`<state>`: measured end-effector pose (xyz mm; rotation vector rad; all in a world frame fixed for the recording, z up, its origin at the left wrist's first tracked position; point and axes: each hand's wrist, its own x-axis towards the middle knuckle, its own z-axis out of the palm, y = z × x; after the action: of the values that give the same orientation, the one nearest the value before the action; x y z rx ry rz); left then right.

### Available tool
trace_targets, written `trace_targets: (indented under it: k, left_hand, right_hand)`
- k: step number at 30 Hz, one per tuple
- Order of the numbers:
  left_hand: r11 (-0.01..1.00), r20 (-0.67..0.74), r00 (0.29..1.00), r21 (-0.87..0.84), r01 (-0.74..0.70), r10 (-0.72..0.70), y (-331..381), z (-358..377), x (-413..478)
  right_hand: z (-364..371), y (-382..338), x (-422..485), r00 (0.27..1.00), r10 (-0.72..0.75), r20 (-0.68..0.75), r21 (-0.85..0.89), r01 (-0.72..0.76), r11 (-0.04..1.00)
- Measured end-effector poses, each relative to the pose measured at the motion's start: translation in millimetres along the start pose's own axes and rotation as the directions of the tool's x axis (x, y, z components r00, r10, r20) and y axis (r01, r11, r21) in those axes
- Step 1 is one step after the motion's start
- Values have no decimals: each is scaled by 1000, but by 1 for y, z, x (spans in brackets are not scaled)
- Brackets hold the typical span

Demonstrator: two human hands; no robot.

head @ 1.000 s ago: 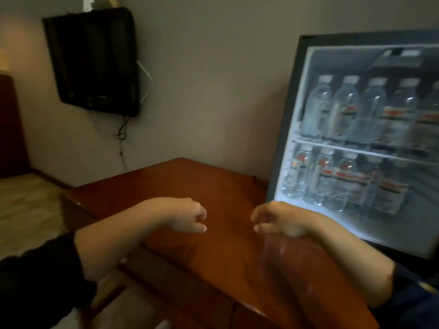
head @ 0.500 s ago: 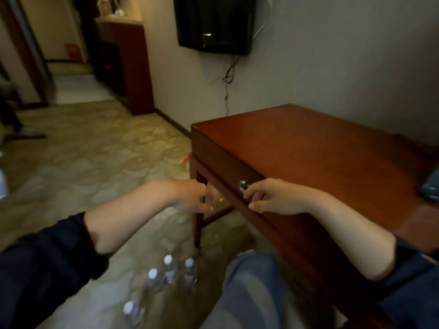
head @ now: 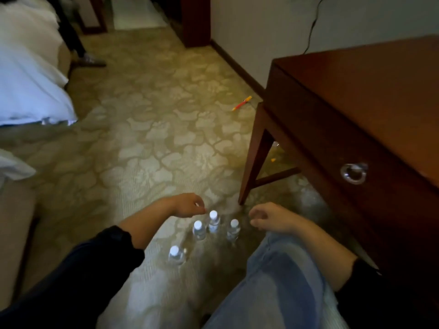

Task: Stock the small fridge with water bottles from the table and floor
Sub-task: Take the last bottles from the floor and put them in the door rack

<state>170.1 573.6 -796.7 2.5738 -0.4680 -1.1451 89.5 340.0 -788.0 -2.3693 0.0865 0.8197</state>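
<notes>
Most of the view is taken up by a patterned beige carpet (head: 166,138). On the right, a dark red-brown wooden table (head: 380,96) w/ a drawer is seen. Its nearest leg (head: 254,157) is planted on the carpet just behind the hands. Top left, a bed w/ white linen (head: 28,74) is shown, cut off by the frame edge. Bottom right, a leg in light blue jeans (head: 285,288) is stretched fwd from the camera.

The left hand (head: 188,205) is held low over the carpet, fingers loosely curled, nothing gripped. Its fingertips are just beside the cap of the rear water bottle (head: 213,222); whether they touch can't be told. Same deal w/ the right hand (head: 270,217): fingers relaxed and half curled, nothing held, kept just right of the right bottle (head: 233,230) and apart from it.

Four bottles total, small, clear, white caps, are stood upright on the carpet btwn the two hands, next to the jeans leg. Three are clustered close: rear, right, plus the left bottle (head: 199,231). The fourth bottle (head: 176,255) is set a bit apart, nearer the camera on the left.

Smaller stuff: a silver ring pull (head: 354,174) is fixed on the drawer front, and a red/yellow pen (head: 242,103) is seen lying on the carpet near the table's far corner.
</notes>
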Motion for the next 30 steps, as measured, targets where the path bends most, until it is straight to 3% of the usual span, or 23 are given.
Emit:
trace_targets:
  k: [6,12,17,30]
  left_hand:
    - [963,40,979,-175,204,-200,-70,74,57]
    - [865,50,906,-278,418,-421,-134,153,97]
    - [821,-40,882,-386,420,-470,-152,186,118]
    - [854,-127,867,-289,433,-483,-159,220,173]
  right_hand:
    - [56,14,63,994,36,104,132,-50,990]
    - [95,29,102,973,87,213,179,-127,976]
    - [98,39,128,966,120,227,187,-164,969]
    - [99,33,169,971,93,221,219,-142,965]
